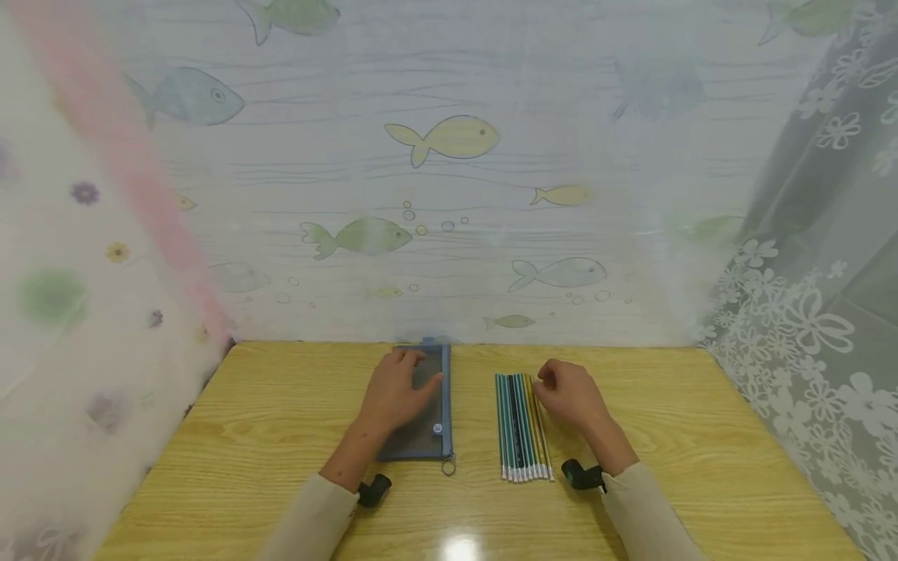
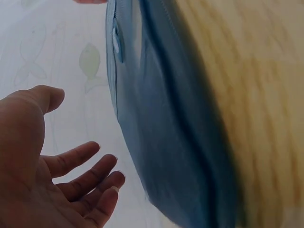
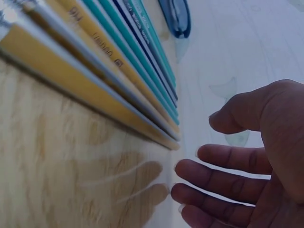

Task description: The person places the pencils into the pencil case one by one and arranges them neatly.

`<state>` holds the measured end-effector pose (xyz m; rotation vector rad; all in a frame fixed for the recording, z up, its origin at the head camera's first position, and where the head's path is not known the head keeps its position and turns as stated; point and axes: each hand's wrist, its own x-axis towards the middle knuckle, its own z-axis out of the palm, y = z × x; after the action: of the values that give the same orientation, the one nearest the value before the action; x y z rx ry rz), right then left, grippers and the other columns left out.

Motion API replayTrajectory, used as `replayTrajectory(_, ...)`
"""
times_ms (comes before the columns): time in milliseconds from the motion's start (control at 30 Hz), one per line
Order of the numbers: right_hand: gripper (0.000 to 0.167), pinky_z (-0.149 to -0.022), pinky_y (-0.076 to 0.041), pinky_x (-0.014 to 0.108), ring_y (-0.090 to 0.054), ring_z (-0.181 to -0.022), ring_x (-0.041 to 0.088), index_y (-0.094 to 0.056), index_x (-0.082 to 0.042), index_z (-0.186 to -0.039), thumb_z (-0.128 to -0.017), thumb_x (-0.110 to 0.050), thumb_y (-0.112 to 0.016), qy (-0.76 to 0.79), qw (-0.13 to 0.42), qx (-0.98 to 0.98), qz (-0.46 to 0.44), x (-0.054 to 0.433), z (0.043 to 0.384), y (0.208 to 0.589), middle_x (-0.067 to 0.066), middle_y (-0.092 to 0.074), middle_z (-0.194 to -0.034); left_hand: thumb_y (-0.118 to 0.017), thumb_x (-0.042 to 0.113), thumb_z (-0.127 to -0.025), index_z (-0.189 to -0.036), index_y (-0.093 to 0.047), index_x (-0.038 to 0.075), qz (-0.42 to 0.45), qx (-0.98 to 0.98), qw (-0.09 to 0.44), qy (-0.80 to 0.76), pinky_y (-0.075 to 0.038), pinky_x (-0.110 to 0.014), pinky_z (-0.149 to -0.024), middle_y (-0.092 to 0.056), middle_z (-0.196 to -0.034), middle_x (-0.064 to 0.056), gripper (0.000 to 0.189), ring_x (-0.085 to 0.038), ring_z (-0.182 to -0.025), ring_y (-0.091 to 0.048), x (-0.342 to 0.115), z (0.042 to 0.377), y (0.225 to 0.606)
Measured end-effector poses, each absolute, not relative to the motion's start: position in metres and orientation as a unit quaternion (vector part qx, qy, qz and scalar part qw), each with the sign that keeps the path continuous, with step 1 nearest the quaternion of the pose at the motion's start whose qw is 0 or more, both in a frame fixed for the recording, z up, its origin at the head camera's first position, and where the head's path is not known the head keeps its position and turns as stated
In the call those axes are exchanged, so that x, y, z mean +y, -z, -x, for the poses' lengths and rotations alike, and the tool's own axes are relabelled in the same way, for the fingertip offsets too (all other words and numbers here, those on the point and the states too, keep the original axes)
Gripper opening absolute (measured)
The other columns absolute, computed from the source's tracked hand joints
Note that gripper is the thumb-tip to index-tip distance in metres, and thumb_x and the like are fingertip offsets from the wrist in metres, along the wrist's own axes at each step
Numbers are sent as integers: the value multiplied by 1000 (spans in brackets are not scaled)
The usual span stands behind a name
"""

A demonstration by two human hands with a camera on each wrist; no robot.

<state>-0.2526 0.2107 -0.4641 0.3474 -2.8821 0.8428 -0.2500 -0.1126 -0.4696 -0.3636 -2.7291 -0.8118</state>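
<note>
A flat grey zip pouch (image 1: 414, 444) with blue edging lies on the table, its zip along the right side and a metal ring (image 1: 449, 466) at the near corner. Over its left part hovers my left hand (image 1: 400, 389), thumb apart and fingers loosely bent, holding nothing. The left wrist view shows the pouch (image 2: 161, 118) beside those fingers. To the right, a row of several pencils (image 1: 517, 428), teal, dark and yellow, lies side by side, eraser ends toward me. My right hand (image 1: 571, 393) is by the far right end of the row, fingers relaxed and bare of any object.
The wood-grain table (image 1: 281, 436) meets a fish-print curtain (image 1: 449, 257) along its back edge. Flower-patterned sheets hang at left and right. A black wrist device (image 1: 582, 474) is on the right wrist, another (image 1: 375, 491) on the left.
</note>
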Motion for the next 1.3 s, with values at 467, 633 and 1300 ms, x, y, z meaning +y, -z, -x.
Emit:
replayTrajectory(467,29,-80,-58,52,-72,-91,33,-73,4,-112,-98,-21,-66,-260,12,-963,-70,205,262,451,20,-75,-108,-77,43,-94,-140,-59,0,103,-949,128,269,-47,-54,-100,-56,-124,-21,66,-38,-117,-54,-84,252,477)
replayTrajectory(633,23,-69,-55,43,-65,-77,24,-72,0,-101,-97,-22,-70,-254,-21,-966,-52,202,264,449,13,-73,-97,-82,46,-89,-140,-59,-2,84,-954,147,248,-46,-53,-96,-52,-117,-21,75,-36,-109,-50,-74,250,481)
replayTrajectory(1300,50,-47,-22,26,-24,-47,9,-38,-19,-50,-90,-19,-68,-249,-82,-964,-44,199,259,453,-10,-25,-50,-74,12,-91,-137,-62,3,55,-916,144,371,-51,-40,-66,-65,-98,-8,48,-21,-75,-59,-69,245,499)
